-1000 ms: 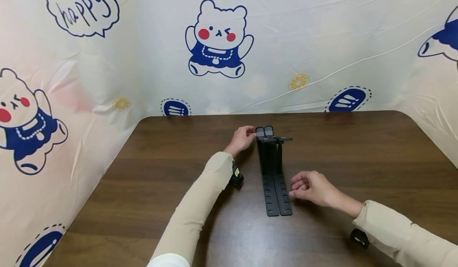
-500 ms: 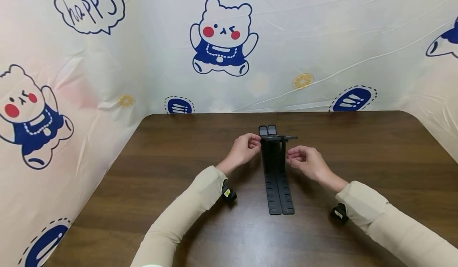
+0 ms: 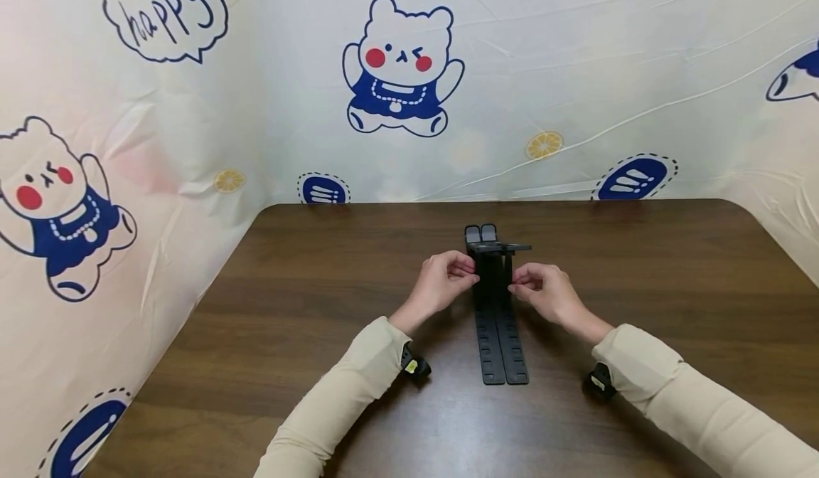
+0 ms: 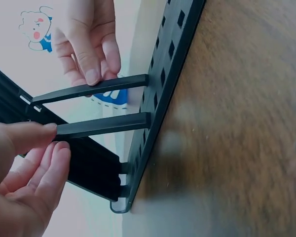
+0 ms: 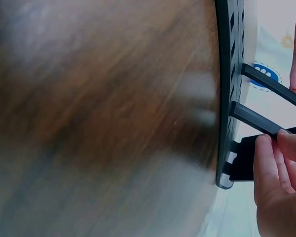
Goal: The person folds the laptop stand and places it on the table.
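A black folding stand, like a laptop stand, is set up on the table, its slotted base point(image 3: 502, 346) pointing toward me. Its raised panel point(image 4: 86, 160) is propped by two thin struts. My left hand point(image 3: 438, 282) pinches the near strut point(image 4: 103, 127) between thumb and fingertips, seen close in the left wrist view. On the stand's other side, my right hand point(image 3: 547, 291) pinches the second strut point(image 5: 256, 119), close to the panel. Both struts meet the base at its slots.
The brown wooden table point(image 3: 307, 272) extends around the stand on every side. Behind it hangs a pale curtain point(image 3: 512, 72) printed with cartoon bears. Each wrist carries a small black camera, such as the left camera point(image 3: 416, 365).
My left hand has come back toward me from the stand's far end to its strut. My right hand has moved forward from beside the base to the other strut.
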Demonstrator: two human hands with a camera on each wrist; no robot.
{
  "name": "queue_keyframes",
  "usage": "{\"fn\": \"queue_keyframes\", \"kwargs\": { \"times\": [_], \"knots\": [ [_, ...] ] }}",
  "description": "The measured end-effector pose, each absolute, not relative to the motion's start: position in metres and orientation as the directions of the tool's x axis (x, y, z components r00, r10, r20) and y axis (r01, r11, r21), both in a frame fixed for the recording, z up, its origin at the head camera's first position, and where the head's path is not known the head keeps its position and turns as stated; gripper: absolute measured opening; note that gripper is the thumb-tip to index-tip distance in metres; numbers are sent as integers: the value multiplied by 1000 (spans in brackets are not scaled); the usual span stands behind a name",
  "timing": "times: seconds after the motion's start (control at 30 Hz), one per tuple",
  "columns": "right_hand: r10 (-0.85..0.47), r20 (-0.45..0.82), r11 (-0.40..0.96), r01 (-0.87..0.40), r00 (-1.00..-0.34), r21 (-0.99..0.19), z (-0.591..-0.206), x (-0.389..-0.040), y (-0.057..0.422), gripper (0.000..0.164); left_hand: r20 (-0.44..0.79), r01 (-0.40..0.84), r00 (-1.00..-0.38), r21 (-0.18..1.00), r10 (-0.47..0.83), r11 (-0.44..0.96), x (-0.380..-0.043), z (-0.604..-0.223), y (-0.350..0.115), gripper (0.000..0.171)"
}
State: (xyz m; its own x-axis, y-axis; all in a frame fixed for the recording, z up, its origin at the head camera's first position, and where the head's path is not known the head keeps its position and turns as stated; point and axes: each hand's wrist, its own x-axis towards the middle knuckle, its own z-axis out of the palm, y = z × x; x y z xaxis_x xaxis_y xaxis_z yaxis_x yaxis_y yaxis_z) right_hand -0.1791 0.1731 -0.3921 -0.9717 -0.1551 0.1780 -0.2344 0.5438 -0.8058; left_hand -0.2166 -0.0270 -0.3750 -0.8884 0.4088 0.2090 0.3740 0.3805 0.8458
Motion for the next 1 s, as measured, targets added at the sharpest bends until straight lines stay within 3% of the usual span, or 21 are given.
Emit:
{"fn": "queue_keyframes", "kwargs": {
  "times": [0.73,1.0],
  "knots": [
    [-96,270,557,-277,-958,-783,-392,-184,164,8,350,446,-885,826,308,345,-223,-382,-20,10],
    [-63,295,521,-283,-954,-805,-388,-194,162,15,348,436,-890,837,294,331,-231,-382,-19,12]
  ]
}}
